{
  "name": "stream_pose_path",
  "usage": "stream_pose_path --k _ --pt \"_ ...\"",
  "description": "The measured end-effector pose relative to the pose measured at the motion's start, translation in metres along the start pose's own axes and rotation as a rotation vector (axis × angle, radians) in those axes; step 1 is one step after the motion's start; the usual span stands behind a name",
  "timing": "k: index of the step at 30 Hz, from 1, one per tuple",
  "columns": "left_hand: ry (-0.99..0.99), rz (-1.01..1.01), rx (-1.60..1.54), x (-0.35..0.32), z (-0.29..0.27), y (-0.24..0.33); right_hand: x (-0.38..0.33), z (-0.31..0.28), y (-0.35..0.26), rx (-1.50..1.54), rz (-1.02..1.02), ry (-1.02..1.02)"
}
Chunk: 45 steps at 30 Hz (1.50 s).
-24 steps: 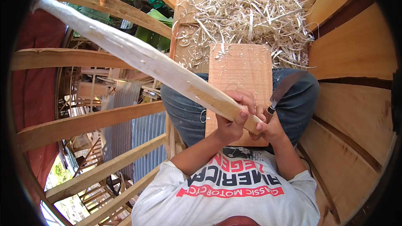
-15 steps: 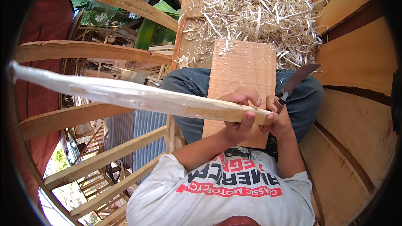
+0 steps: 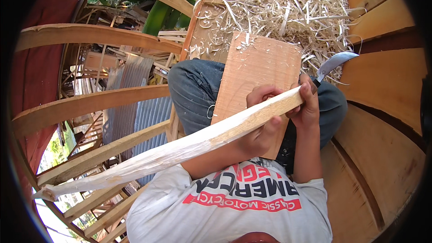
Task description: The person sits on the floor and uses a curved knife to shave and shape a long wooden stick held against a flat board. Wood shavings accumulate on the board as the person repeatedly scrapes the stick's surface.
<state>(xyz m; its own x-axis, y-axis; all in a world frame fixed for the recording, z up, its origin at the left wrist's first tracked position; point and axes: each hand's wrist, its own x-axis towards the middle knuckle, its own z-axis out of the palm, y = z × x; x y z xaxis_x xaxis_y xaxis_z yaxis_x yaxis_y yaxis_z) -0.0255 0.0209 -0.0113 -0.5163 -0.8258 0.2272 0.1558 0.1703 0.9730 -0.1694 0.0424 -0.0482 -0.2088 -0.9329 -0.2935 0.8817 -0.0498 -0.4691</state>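
A long, pale, carved wooden stick (image 3: pixel 193 146) slants across me, its tapered end low at the far left and its squared end near my right knee. My left hand (image 3: pixel 261 137) is closed around the stick near the squared end, the thumb on the near side and fingers on the far side. At that end my right hand (image 3: pixel 307 103) pinches the stick with thumb and fingers. The same hand also holds a curved-blade knife (image 3: pixel 335 64), its dark handle mostly hidden and its blade pointing away to the right. Beneath both hands, a flat wooden board (image 3: pixel 256 76) rests across my lap.
Curly wood shavings (image 3: pixel 288 9) pile up beyond the board. To the left run curved wooden rails (image 3: pixel 99 36), with corrugated metal sheets (image 3: pixel 148 112) and scrap wood behind them. Wooden planks (image 3: pixel 382 94) form a curved wall close on my right.
The stick has swung, its tapered left end dropping toward me and its squared end rising. Both hands keep hold; my right hand has lifted away with the knife, whose blade now catches more light.
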Motion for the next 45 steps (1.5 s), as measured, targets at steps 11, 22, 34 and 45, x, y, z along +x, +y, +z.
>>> stream_pose_path --k 11,22,34,45 --pt "-1.001 -0.315 -0.041 -0.009 -0.056 0.114 0.059 -0.006 -0.051 -0.082 -0.136 -0.010" --pt "0.014 0.620 1.062 -0.046 -0.067 0.172 0.083 -0.025 -0.041 -0.085 -0.062 0.028" --pt "-0.526 -0.514 1.548 0.011 -0.057 0.191 0.087 -0.054 -0.061 -0.050 -0.118 -0.010" --pt "-0.181 -0.845 0.777 -0.067 -0.104 0.092 0.083 -0.031 -0.037 -0.658 -0.193 0.361"
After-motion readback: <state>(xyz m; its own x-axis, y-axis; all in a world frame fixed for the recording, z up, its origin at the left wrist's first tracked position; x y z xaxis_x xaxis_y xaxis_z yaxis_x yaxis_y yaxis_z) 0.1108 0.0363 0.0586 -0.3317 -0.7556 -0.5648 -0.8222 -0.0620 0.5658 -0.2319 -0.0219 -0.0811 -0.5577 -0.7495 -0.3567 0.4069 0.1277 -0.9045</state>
